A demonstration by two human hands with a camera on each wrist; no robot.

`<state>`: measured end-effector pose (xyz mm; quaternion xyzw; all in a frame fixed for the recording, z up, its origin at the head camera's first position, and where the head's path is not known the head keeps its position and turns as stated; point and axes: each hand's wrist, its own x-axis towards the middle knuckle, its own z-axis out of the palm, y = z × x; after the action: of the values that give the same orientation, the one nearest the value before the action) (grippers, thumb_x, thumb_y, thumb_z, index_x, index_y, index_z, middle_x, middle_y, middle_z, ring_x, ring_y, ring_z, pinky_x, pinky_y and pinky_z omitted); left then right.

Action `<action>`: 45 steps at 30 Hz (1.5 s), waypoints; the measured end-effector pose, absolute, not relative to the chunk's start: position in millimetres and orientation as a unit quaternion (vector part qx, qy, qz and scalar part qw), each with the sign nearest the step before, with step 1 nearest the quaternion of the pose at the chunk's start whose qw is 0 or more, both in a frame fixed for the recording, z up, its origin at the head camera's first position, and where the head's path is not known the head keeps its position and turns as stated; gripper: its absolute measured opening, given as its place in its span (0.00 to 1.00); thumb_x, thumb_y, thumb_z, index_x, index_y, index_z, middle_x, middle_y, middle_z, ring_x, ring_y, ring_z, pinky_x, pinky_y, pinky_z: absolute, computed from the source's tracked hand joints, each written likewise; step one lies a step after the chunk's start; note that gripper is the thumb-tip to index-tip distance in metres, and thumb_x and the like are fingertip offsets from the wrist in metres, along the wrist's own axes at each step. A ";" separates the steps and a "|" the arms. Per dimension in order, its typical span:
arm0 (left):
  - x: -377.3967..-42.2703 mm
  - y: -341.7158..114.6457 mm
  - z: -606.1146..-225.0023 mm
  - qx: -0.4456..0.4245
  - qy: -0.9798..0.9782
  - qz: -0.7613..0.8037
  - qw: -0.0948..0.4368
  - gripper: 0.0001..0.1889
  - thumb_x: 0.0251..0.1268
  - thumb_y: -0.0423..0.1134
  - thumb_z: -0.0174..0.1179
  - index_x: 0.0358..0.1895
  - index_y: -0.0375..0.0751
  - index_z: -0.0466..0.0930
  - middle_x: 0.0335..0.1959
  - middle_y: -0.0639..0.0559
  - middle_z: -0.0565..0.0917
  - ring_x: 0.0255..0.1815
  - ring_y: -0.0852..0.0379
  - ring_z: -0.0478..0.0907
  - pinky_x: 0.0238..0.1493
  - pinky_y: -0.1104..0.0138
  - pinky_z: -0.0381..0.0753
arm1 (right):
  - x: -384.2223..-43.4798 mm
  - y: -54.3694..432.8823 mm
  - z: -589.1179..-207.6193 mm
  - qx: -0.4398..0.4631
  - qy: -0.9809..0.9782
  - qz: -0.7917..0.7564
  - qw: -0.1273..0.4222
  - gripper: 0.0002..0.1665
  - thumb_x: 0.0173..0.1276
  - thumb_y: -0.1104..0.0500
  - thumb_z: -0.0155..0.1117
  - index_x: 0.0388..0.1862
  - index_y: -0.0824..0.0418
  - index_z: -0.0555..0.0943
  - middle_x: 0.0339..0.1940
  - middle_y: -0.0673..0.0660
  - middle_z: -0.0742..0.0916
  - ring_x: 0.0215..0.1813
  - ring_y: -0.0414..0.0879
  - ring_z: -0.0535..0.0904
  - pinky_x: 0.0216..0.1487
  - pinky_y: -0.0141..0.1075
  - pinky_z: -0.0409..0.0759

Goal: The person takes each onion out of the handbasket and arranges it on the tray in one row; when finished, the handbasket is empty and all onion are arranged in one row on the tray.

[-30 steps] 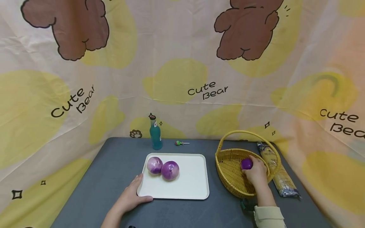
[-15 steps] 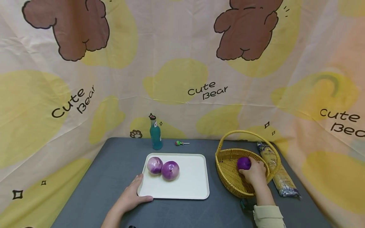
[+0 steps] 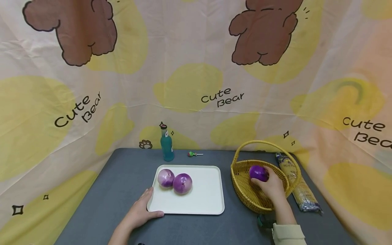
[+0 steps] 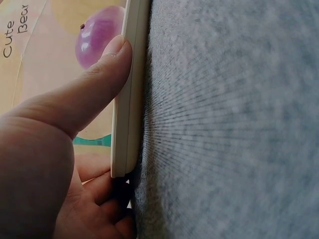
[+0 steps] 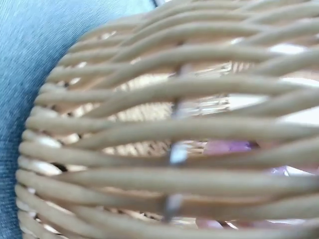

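My right hand point(image 3: 273, 186) holds a glossy purple onion point(image 3: 258, 173) inside the yellow wicker basket point(image 3: 245, 199). In the right wrist view the basket's weave point(image 5: 149, 129) fills the picture and hides the hand; bits of purple show through the gaps. My left hand point(image 3: 139, 211) grips the near left corner of a white tray point(image 3: 205, 192). Seen from the left wrist, the thumb point(image 4: 99, 79) presses on the tray's rim, with the fingers around the corner. Two purple-and-white onions, one paler point(image 3: 166, 178) and one darker point(image 3: 182, 183), sit side by side on the tray's left half.
A teal bottle point(image 3: 167, 146) stands behind the tray, near a green-headed lollipop point(image 3: 191, 154). A long yellow packet point(image 3: 303, 190) lies right of the basket. One dark green object point(image 3: 264, 221) is partly hidden beside the right forearm. The basket's handle point(image 3: 260, 141) arches upright.
My right hand has moved a little to the left within the basket, and more of the purple onion shows. The left hand and the tray have stayed in place.
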<state>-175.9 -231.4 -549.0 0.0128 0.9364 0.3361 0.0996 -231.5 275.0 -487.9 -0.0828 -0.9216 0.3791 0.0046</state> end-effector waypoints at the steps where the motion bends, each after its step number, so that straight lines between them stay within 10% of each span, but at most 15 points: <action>1: -175.7 -231.3 -548.6 0.013 0.937 0.336 0.099 0.66 0.44 0.67 0.75 0.80 0.34 0.49 0.80 0.33 0.56 0.81 0.32 0.49 0.73 0.34 0.55 | -230.6 274.2 -486.2 -0.080 -0.921 0.382 0.005 0.55 0.67 0.42 0.70 0.80 0.65 0.54 0.74 0.76 0.67 0.72 0.75 0.65 0.67 0.67 0.68; 45: -174.0 -229.9 -547.0 0.020 0.935 0.342 0.087 0.65 0.45 0.64 0.76 0.80 0.31 0.50 0.79 0.30 0.56 0.80 0.30 0.50 0.73 0.35 0.55 | -207.9 221.5 -454.2 0.011 -0.887 0.455 0.076 0.51 0.63 0.39 0.73 0.77 0.58 0.64 0.72 0.69 0.74 0.68 0.65 0.75 0.61 0.54 0.80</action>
<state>-174.0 -229.9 -547.0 0.0197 0.9355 0.3419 0.0870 -207.9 221.5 -454.2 0.0107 -0.8869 0.4554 0.0763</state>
